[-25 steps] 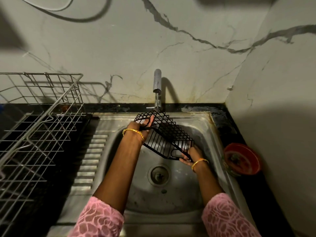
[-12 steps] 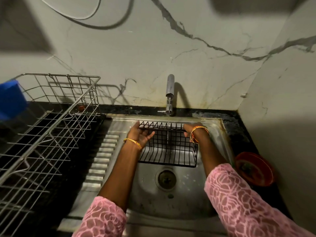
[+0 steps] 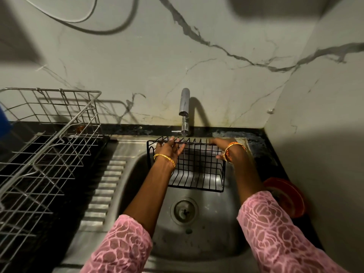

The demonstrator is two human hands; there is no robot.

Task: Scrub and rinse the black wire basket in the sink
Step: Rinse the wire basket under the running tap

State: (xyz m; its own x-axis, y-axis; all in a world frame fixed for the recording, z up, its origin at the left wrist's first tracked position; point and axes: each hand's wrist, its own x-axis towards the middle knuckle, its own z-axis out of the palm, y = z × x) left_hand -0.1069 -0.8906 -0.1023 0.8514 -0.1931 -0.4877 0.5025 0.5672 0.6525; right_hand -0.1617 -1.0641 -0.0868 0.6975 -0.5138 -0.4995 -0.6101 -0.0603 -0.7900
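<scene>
We judge the black wire basket, under the tap, stiff, light and wet-slippery: left hand grips its rear rim, right hand its right end.

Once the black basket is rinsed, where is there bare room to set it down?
Bare: the ribbed drainboard between steel dish rack and sink, and the basin floor around the drain. Crowded: right counter holds a red bowl; both hands fill the space under the tap.
</scene>
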